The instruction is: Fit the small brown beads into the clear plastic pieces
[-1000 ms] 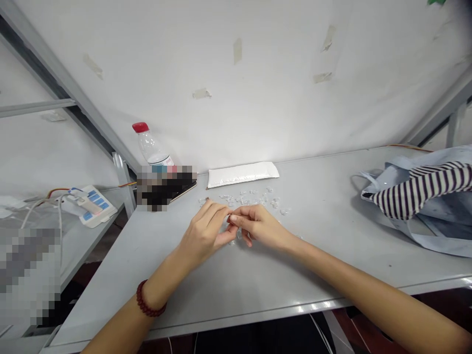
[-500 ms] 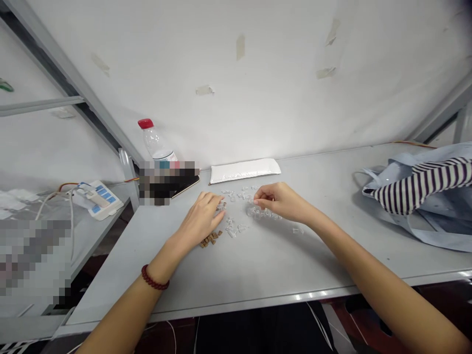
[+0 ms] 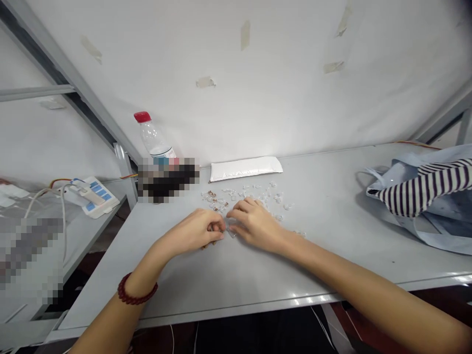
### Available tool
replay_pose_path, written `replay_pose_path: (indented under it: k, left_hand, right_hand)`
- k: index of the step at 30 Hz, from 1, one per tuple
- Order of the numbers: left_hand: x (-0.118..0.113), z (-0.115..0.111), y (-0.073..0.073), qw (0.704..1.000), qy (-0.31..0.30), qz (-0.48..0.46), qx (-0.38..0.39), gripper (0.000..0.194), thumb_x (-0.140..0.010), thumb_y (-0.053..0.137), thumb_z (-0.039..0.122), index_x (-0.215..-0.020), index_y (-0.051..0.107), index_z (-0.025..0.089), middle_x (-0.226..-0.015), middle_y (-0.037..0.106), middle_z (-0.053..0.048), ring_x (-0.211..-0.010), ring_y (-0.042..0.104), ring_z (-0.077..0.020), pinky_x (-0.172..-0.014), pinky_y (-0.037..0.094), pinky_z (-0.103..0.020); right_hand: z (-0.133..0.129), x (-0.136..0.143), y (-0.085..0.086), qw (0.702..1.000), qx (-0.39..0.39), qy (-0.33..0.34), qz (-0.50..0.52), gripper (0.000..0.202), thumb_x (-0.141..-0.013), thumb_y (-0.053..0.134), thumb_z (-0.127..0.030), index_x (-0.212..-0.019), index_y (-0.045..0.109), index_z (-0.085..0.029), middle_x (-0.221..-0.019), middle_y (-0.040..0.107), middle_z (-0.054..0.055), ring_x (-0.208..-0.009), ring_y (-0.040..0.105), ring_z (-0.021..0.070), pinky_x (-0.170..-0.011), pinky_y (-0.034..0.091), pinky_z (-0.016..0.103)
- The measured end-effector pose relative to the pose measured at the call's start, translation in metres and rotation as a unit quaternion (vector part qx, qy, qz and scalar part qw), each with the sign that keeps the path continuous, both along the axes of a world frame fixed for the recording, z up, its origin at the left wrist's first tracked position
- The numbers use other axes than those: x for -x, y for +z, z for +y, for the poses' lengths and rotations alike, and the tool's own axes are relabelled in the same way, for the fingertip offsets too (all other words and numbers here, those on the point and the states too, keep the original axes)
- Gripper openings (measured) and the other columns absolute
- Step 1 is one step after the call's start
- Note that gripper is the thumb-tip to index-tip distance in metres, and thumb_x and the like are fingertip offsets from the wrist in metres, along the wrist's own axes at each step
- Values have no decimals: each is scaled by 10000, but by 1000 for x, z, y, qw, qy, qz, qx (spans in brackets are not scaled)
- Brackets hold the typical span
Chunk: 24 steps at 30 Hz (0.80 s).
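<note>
Against a white wall (image 3: 177, 44), the grey table (image 3: 295, 265) bears small clear pieces (image 3: 278, 197) pointing various ways, scattered beyond and between the hands. The left hand (image 3: 210, 229) curls over brown bits (image 3: 204, 247); the right hand (image 3: 238, 221) bends beside it; whether either grips anything, I cannot tell. Behind, a white packet (image 3: 246, 168) lies lengthwise along the wall, near a red-capped bottle (image 3: 152, 137), contents unclear.

clear pieces (image 3: 278, 197) | small, scattered on grey table (image 3: 339, 201) | brown bits (image 3: 211, 193) | some among them
</note>
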<state>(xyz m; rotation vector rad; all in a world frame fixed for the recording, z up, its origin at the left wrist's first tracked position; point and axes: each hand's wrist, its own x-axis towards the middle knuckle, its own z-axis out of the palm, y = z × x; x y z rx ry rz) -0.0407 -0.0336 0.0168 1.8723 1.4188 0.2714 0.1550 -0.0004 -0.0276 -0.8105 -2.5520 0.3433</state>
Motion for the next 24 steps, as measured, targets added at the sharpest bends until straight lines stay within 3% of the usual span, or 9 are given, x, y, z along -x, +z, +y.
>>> replay_pose_path:
  k: [8,18,24]
  left_hand:
    - [-5,0,1,999,-1,26,-23,114,-718,492,200,-664,591,188,-511,576,37,-383,502,-103,-412,381,-210]
    - [-8,6,-8,989,30,27,-142,164,-727,497,214,-739,660,195,-636,627,-1,-544,540,-136,-529,418,-251]
    - [-11,6,-6,987,40,20,-154,130,-723,503,204,-701,631,194,-726,666,-19,-601,561,-146,-582,448,-270]
  right_hand:
    - [2,4,-2,999,42,-3,-15,205,-925,486,-190,-974,683,-162,-960,618,105,-896,563,198,-818,385,357]
    - [6,2,-1,998,30,-25,-58,263,-945,409,-174,-958,672,-170,-887,577,96,-838,532,200,-764,355,347]
    - [5,0,5,995,33,-37,-90,236,-944,414,-201,-981,637,-132,-947,586,122,-879,528,219,-767,359,354]
